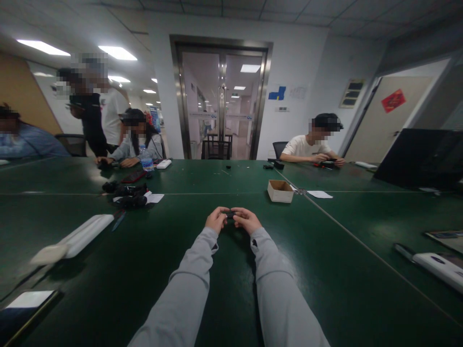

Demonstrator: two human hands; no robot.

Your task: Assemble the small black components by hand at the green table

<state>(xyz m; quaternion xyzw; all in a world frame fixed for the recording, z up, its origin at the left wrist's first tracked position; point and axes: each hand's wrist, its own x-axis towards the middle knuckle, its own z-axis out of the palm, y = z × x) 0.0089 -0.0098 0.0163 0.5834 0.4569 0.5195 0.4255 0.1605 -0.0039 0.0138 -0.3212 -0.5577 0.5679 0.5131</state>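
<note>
Both of my arms, in light grey sleeves, reach forward over the green table [231, 299]. My left hand [217, 220] and my right hand [246, 220] come together near the middle of the view. Between their fingertips is a small black object [230, 215], pinched from both sides just above the tabletop. It is too small and dark for me to tell its kind. Something light shows by the left fingertips, and the fingers cover part of the object.
An open cardboard box [281, 193] stands right of my hands. Black gear [130, 195], a white power strip [85, 236], a blue pen [118, 220] and a water bottle [146, 159] lie or stand leftward. A black monitor [419, 156] is at right. Several people sit or stand beyond.
</note>
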